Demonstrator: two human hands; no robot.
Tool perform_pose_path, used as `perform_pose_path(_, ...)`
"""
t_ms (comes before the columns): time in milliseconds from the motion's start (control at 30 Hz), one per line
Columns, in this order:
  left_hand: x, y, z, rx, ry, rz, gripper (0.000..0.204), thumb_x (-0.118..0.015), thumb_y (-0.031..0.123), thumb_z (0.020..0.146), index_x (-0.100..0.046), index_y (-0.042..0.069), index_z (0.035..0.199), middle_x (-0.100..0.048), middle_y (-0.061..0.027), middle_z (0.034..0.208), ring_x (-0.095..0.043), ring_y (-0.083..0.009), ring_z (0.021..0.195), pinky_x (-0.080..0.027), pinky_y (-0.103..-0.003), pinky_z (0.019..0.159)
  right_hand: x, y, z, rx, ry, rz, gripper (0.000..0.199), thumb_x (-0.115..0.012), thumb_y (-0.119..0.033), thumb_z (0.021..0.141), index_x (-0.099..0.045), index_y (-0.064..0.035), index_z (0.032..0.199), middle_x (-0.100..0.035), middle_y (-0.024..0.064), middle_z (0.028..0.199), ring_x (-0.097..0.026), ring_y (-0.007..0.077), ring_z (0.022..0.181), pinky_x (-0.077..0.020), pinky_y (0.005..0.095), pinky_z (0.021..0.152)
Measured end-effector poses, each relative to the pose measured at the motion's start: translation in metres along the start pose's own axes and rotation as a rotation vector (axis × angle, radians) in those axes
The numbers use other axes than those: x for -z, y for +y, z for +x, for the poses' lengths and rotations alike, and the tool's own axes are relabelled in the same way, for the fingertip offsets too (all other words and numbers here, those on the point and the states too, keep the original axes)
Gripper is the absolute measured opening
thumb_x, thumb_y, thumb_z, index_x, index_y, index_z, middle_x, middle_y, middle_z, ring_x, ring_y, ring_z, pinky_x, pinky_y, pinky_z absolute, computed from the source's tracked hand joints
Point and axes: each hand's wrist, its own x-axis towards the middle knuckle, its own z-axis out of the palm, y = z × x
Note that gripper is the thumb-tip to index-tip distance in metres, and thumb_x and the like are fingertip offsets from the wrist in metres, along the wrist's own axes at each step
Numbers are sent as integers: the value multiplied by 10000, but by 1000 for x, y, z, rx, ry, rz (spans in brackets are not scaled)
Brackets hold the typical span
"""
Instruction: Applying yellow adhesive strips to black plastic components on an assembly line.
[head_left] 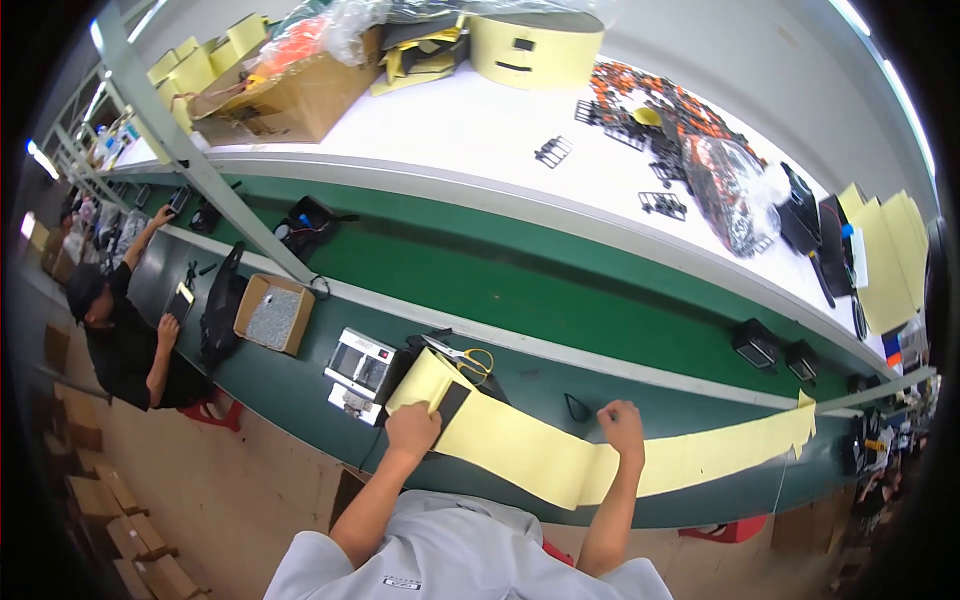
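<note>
A long pale-yellow strip of sheet material (pixel 520 455) stretches across the dark green bench in front of me, running off to the right. Its left end curls up, and a black band (pixel 452 402) crosses it there. My left hand (pixel 413 430) is closed on this curled end, beside the black band. Over the strip's far edge, further right, my right hand (pixel 622 428) is raised with its fingers curled together; whatever they may hold is hidden. Just left of the curled end stands a small white-and-grey machine (pixel 360 370). Scissors (pixel 476 362) with yellow handles lie behind the strip.
A thin black loop (pixel 576 408) lies near my right hand. Further left are a cardboard box (pixel 272 314) of small grey pieces and a co-worker (pixel 125 330) in black. Above the bench, a white shelf (pixel 480 130) holds cartons, yellow sheets and orange-black parts.
</note>
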Motion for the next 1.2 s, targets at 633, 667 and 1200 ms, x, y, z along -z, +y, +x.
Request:
perform_pose_path(633,166,-113,186,-83,-276,-631,454,-518,438,935,-699,25,878,-695,-98,684,-691,-207,601,-559,-370,648,-126,-144,27,-274,-269,694,237,-465,-221,1028,-588,-22,986,-648,71,816,-635,148,711,-496,263,643)
perform_pose_path(667,166,-115,233,105,-86,-731,390,-537,401,929,-673,38,882,-693,-105,722,-684,-254,657,-540,-386,662,-127,-144,27,-315,-220,717,197,-476,-181,1022,-581,-17,995,-648,82,785,-629,149,671,-498,269,627)
perform_pose_path(1200,61,-249,481,705,578,-150,199,-662,259,824,-726,70,821,-709,-127,892,-598,-377,997,-540,-472,760,-126,-147,41,-363,-378,580,103,-561,-45,952,-563,28,1026,-688,103,945,-661,146,841,-541,300,785)
